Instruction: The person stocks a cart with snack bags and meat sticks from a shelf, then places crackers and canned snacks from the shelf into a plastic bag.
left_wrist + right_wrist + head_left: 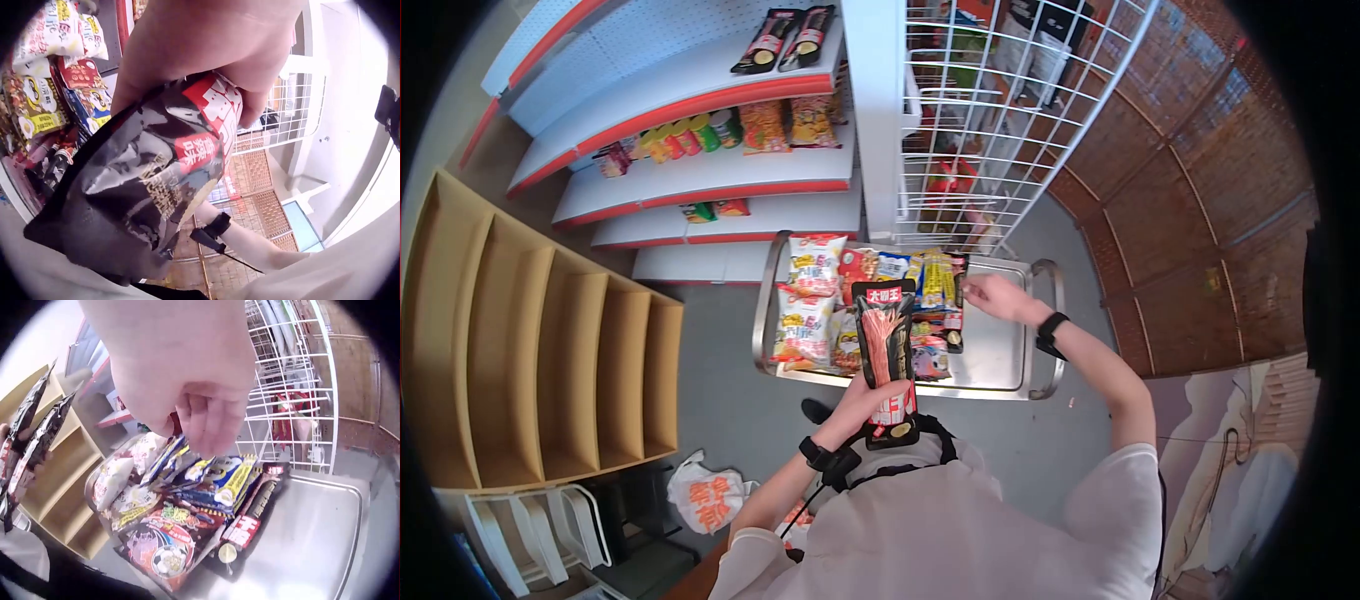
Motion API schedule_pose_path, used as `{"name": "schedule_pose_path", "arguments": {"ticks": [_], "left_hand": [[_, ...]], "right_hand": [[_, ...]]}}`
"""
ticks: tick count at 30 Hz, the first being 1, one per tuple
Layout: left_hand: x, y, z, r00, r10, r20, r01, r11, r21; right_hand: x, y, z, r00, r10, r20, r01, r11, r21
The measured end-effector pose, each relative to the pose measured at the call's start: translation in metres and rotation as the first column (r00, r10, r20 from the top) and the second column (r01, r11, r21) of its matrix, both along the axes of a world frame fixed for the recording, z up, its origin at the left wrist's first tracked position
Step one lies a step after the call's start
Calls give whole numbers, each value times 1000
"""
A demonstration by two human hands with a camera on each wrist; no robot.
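Note:
My left hand (862, 408) grips long black snack packets (884, 335) with red and white lettering, held up in front of my body over the cart's near edge. Two of them show side by side in the right wrist view. Over the metal cart (998, 368), my right hand (1000, 298) hangs with loosely curled fingers, holding nothing. Below it lie blue and yellow snack bags (228, 481), and another long black packet (253, 515) lies at the pile's right edge. White puffed-snack bags (805, 325) fill the cart's left end.
Store shelves (700, 190) behind the cart carry cans, snack bags and two black packets. A white wire rack (1020, 130) stands beyond the cart. Wooden shelving (550, 350) is at the left, with a white plastic bag (708, 495) on the floor near it.

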State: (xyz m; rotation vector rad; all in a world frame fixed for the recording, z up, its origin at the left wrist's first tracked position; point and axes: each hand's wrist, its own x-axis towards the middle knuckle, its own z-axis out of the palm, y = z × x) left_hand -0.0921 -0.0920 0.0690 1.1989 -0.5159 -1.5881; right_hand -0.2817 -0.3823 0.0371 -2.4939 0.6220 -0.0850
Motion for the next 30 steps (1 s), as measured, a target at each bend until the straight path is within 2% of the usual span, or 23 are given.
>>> {"name": "schedule_pose_path", "arguments": {"ticks": [2,3,5,6,9,10,12,13,15,16,18,19,20,22,23,24,25,26,27,28,30], "left_hand": [[-9,-11,-6,1000,17,5,-16,999,-44],[-11,-16,-8,996,68,-52,-69,997,-24],[-16,-26,-14,977,164,-135,-162,987,21],[-16,-30,-13,973,149,-174,-147,989,25],[-19,-39,-14,953,217,-212,-223,975,-1],[-22,-40,-19,953,214,-212,-220,975,-8],[-26,-43,-24,925,282,-254,-294,956,-8],[-29,-43,-21,918,274,-285,-293,956,-26],[-28,-41,-24,909,262,-324,-275,961,6],[-28,-41,-26,896,249,-367,-252,967,38],[-28,-40,-30,909,191,-372,-201,980,13],[-29,-40,-32,919,173,-354,-183,983,5],[-30,-40,-30,929,154,-337,-164,987,-1],[-31,-38,-23,946,149,-287,-152,988,13],[-29,-36,-21,962,173,-210,-174,985,12],[-25,-32,-22,972,196,-132,-196,980,7],[-16,-28,-27,970,178,-165,-187,982,-39],[-10,-21,-18,971,195,-136,-195,981,20],[-4,-14,-25,967,241,-86,-236,970,67],[1,-8,-31,958,286,-34,-281,953,110],[10,3,-29,947,320,19,-320,939,123]], "right_hand": [[15,1,16,996,-81,-48,83,995,60],[18,5,16,994,-92,-54,95,994,50],[24,12,13,999,38,20,-39,998,48],[28,19,14,995,93,37,-98,977,191],[27,52,6,981,182,62,-185,799,572],[26,63,6,982,180,62,-183,803,567],[28,87,23,975,221,-6,-128,588,799],[26,95,14,975,221,-2,-131,589,798],[24,106,-10,994,79,74,-108,701,705],[22,108,-18,994,71,80,-107,702,705],[19,114,-19,965,-13,260,-154,778,609],[13,111,-18,987,-45,154,-82,680,728],[8,109,-18,985,-68,160,-72,678,732],[-3,105,-19,962,-226,154,35,660,751],[-11,96,-41,904,-323,280,72,761,644],[-28,79,-50,878,-426,216,217,758,615],[-47,62,-58,827,-540,156,360,723,590],[-56,58,-48,732,-656,184,344,589,731],[-68,36,-103,646,-691,324,434,682,589],[-79,27,-112,580,-771,263,465,578,670],[-98,7,-135,509,-851,131,535,431,727]]}}
